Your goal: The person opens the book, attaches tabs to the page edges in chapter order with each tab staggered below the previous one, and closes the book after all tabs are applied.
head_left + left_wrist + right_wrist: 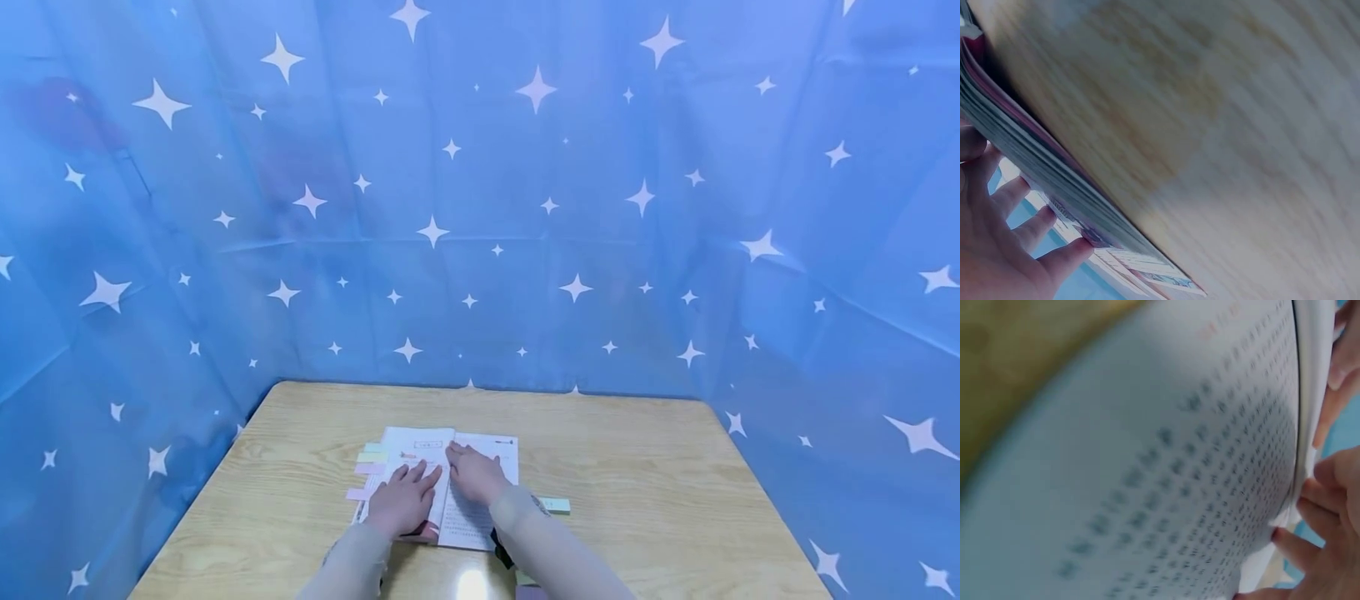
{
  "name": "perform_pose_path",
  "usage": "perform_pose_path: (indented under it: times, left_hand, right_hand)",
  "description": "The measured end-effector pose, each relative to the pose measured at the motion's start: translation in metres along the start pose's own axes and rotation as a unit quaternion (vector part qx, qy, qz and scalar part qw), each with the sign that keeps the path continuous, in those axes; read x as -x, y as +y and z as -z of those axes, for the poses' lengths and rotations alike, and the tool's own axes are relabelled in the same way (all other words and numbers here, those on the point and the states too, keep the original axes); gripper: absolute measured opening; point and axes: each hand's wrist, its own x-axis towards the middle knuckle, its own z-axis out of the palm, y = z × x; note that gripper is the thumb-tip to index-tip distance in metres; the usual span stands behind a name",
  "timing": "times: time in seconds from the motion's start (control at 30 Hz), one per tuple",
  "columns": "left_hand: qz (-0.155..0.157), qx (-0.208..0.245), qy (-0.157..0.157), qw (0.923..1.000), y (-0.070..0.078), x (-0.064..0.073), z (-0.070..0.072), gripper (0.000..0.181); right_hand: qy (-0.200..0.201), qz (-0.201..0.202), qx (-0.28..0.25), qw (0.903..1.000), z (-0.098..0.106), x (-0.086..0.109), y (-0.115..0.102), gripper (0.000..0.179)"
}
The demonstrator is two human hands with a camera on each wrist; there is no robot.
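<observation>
An open book (471, 527) with printed text lies on the wooden table. My left hand (403, 503) rests on the left page with its fingers spread. My right hand (476, 473) touches the right page beside the centre fold, fingertips at the fold. In the left wrist view, fingers (1038, 228) of the left hand lie over the page above the thick stack of page edges (1054, 159). Lines of print fill the right page (1210, 462) in the right wrist view, where right-hand fingertips (1277, 534) press close to the fold.
Pastel index tabs (369, 468) stick out past the book's left side. A green tab (555, 505) shows beyond the right forearm, and a purple piece (531, 592) sits at the table's (637, 467) near side. A blue star-patterned curtain (495, 183) surrounds the table.
</observation>
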Motion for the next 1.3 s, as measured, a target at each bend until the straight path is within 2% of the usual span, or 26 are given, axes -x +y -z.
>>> perform_pose_path:
  times: [0.4, 0.63, 0.8, 0.93, 1.13, 1.3]
  left_hand:
    - [0.001, -0.005, -0.003, 1.0, 0.0, -0.003, 0.008, 0.044]
    - [-0.003, -0.004, -0.007, 1.0, 0.003, -0.002, 0.01, 0.044]
    - [-0.002, -0.005, -0.013, 0.9999, 0.003, -0.001, 0.008, 0.046]
    - [-0.003, -0.005, -0.015, 0.9999, 0.003, 0.001, 0.008, 0.046]
    - [-0.003, 0.001, -0.009, 0.9999, 0.005, 0.005, 0.008, 0.045]
    - [0.003, 0.005, -0.007, 1.0, 0.004, 0.005, 0.001, 0.046]
  right_hand:
    - [-0.002, 0.036, -0.008, 0.9993, 0.002, 0.028, -0.011, 0.04]
    - [0.004, 0.06, 0.008, 0.9982, 0.001, 0.042, -0.015, 0.038]
    - [-0.012, 0.061, 0.017, 0.9979, -0.002, 0.053, -0.017, 0.038]
    - [-0.029, 0.06, 0.004, 0.9978, -0.005, 0.063, -0.019, 0.038]
    - [-0.03, 0.081, -0.001, 0.9963, -0.006, 0.079, -0.022, 0.037]
    - [-0.039, 0.095, 0.002, 0.9947, -0.006, 0.092, -0.025, 0.037]
